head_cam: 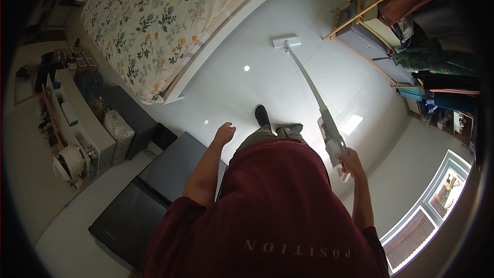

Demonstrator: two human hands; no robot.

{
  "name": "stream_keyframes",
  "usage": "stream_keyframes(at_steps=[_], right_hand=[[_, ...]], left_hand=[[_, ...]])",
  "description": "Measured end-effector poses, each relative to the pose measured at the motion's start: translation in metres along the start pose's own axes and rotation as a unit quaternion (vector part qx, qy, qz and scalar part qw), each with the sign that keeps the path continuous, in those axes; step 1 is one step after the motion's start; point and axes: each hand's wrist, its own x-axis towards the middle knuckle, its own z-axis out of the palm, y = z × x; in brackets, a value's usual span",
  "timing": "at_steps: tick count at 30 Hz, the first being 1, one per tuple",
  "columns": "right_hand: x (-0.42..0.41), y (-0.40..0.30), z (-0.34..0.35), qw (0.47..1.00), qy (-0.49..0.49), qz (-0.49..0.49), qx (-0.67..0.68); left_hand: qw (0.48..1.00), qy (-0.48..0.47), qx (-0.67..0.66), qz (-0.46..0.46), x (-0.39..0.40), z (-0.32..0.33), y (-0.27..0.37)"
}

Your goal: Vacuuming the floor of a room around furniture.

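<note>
A white and grey cordless stick vacuum cleaner (309, 78) slants away from me across the floor. My right hand (350, 162) is closed around its handle at my right side. Its flat floor head (286, 42) rests on the pale tiles (231, 88), between the bed and a clothes rack. My left hand (225, 133) hangs free at my left with the fingers loosely curled and nothing in it. Close by that hand stands a dark cabinet-like appliance (173, 166) with a glossy front.
A bed with a floral cover (154, 27) and a white frame (216, 42) lies ahead to the left. The wooden clothes rack (349, 27) holds grey storage boxes (362, 40) and hanging clothes (436, 58) at right. A white dressing table (83, 112) stands left, a window (428, 212) lower right.
</note>
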Motion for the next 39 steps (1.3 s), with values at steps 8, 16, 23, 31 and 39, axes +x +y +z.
stream_keyframes(at_steps=[8,16,23,31,39], right_hand=[[-0.021,-0.072,0.006,0.989,0.061,-0.073,-0.110],[0.012,-0.116,0.009,0.982,0.057,-0.073,-0.163],[0.092,-0.122,0.049,0.979,0.018,-0.110,-0.173],[0.098,-0.074,0.044,0.872,0.094,-0.206,-0.433],[0.003,-0.057,0.000,0.870,0.009,-0.165,-0.465]], left_hand=[[1.000,0.002,0.003,0.004,0.005,-0.006,0.003],[1.000,-0.001,0.001,0.006,0.002,-0.005,0.006],[1.000,0.006,0.023,0.005,-0.014,0.001,-0.004],[1.000,0.007,0.003,-0.030,-0.026,0.001,-0.031],[0.999,0.019,-0.024,-0.025,-0.024,0.004,-0.024]])
